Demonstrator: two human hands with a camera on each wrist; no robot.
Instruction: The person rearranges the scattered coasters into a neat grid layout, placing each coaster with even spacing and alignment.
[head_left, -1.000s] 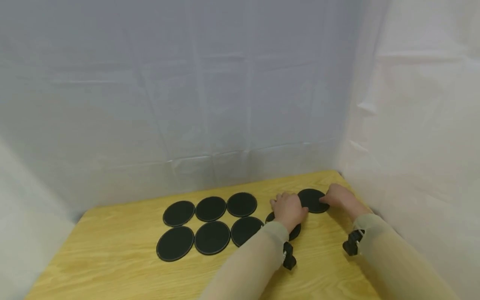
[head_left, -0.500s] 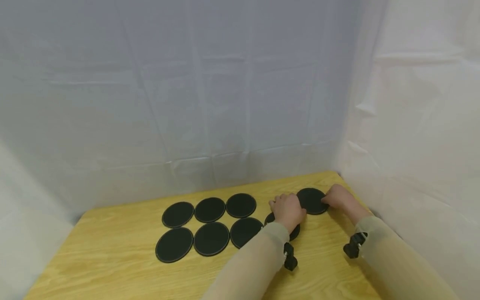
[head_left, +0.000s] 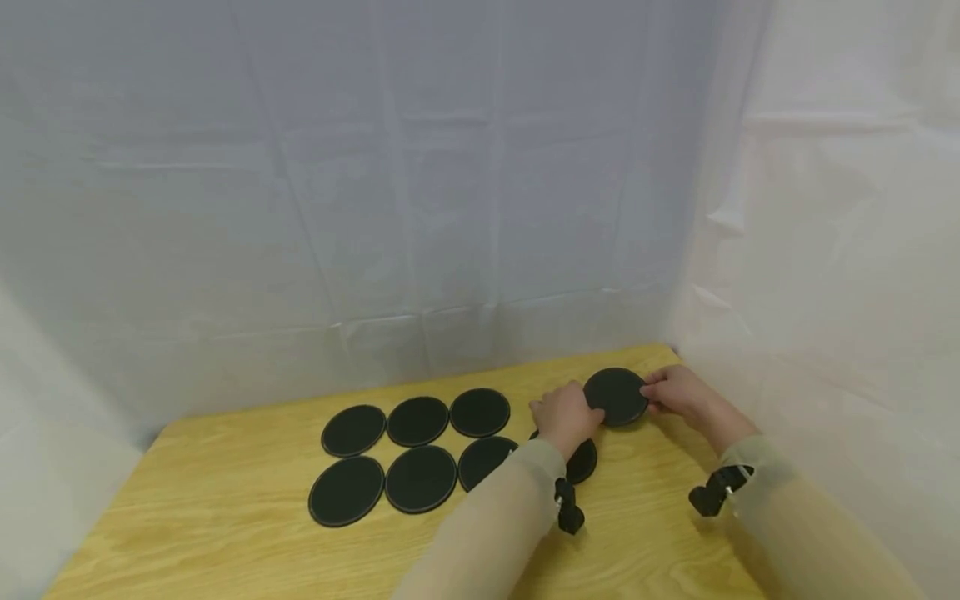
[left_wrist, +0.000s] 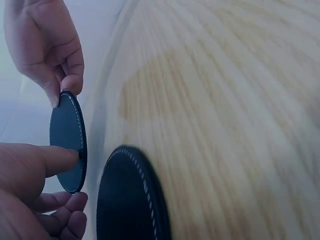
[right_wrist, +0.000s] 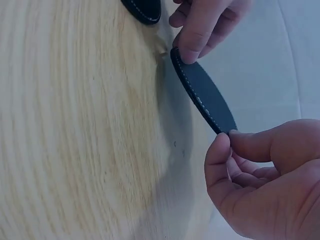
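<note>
Coaster in hand: one round black leather coaster [head_left: 616, 397] with pale edge stitching, lifted off the wooden table [head_left: 225, 533] near its far right corner and tilted up on edge, face toward the head camera. Held between both hands. Left hand [head_left: 564, 414] pinches the rim on the coaster's left side, thumb on the near face per the left wrist view [left_wrist: 68, 155]. Right hand [head_left: 678, 392] pinches the opposite rim with thumb and fingertip; the right wrist view shows the disc [right_wrist: 202, 92] spanning the gap between the two hands, clear of the wood below.

Key relation: the coaster sits directly between the hands, its diameter running left to right from one grip to the other. Neither hand is nearer; both are in contact at the rim.

Second coaster [head_left: 581, 460] lies flat on the table just below and toward the person from the left hand, partly hidden by the left sleeve; seen close in the left wrist view [left_wrist: 131, 197].

Six more coasters [head_left: 417, 450] lie flat to the left in two rows of three, close together, well apart from the held one. White cloth backdrop behind and on the right.
</note>
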